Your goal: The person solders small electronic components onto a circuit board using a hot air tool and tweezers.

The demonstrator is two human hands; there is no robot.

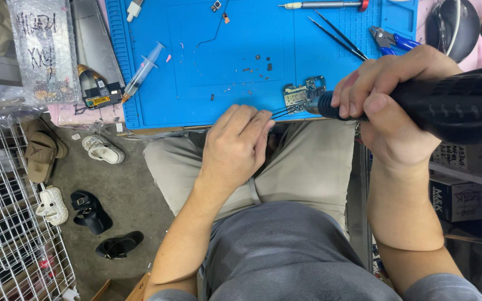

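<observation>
My right hand [394,95] grips a thick black hot-air tool [442,106] whose nozzle points left at a small green circuit board [303,93] near the front edge of the blue work mat [207,61]. My left hand [235,145] rests at the mat's front edge with its fingers closed on thin black tweezers [285,112], whose tips reach the board from below left. Tiny loose components lie scattered on the mat behind the board.
A syringe [142,69] lies at the mat's left, a small yellow-and-black part [102,95] beside it. Spare tweezers [338,36], a screwdriver [322,5] and blue-handled cutters [391,40] lie at the back right. Shoes and a wire rack [6,223] are on the floor left.
</observation>
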